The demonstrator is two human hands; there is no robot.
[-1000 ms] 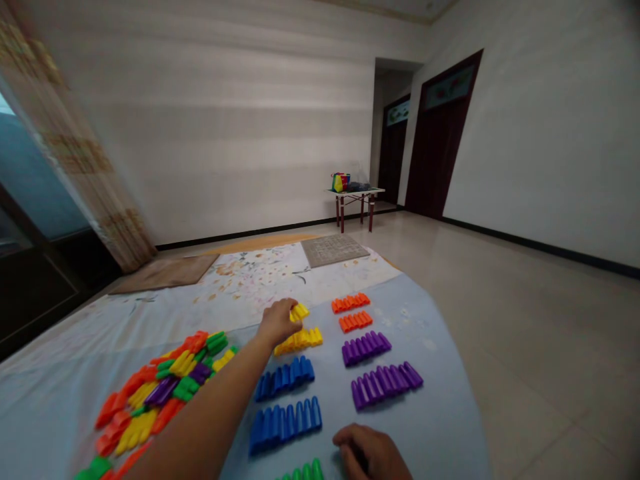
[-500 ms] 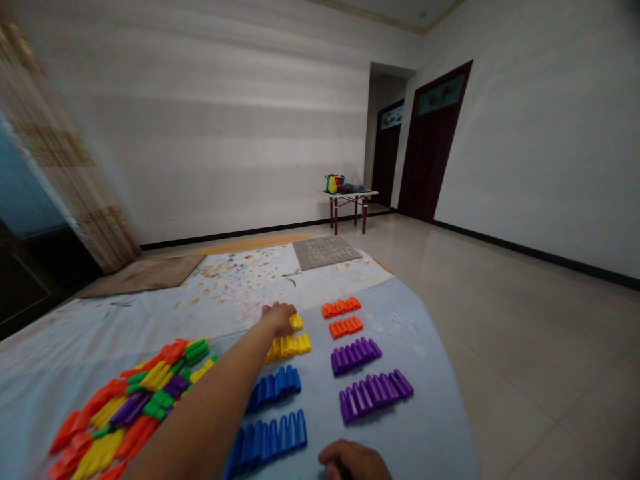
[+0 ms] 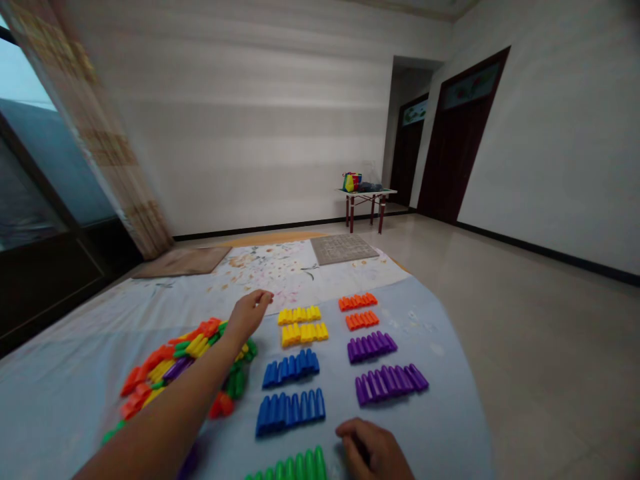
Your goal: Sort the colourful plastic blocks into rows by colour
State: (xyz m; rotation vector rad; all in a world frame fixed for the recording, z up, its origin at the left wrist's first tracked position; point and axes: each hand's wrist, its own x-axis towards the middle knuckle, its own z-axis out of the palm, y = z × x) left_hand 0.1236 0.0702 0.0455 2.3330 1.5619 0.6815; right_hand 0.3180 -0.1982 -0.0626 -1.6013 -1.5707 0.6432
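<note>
Yellow pieces point(image 3: 304, 330): two rows on worktop point(image 3: 425, 433), beside left hand.
Lined up: also blue pieces point(image 3: 293, 408), purple pieces point(image 3: 391, 385), orange pieces point(image 3: 362, 321), green pieces point(image 3: 295, 467).
Not lined up: mixed heap point(image 3: 177, 368).
Left hand point(image 3: 250, 312): grip released, looks empty.
Right hand point(image 3: 373, 448): half-curled; can't tell grip.
Versus earlier: left hand off yellow, back row uncovered.

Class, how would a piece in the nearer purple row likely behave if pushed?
Pieces in the nearer purple row look glossy and moulded, so one is probably stiff and perhaps slippery. Their rounded, elongated shape suggests one might roll if nudged sideways.
</note>
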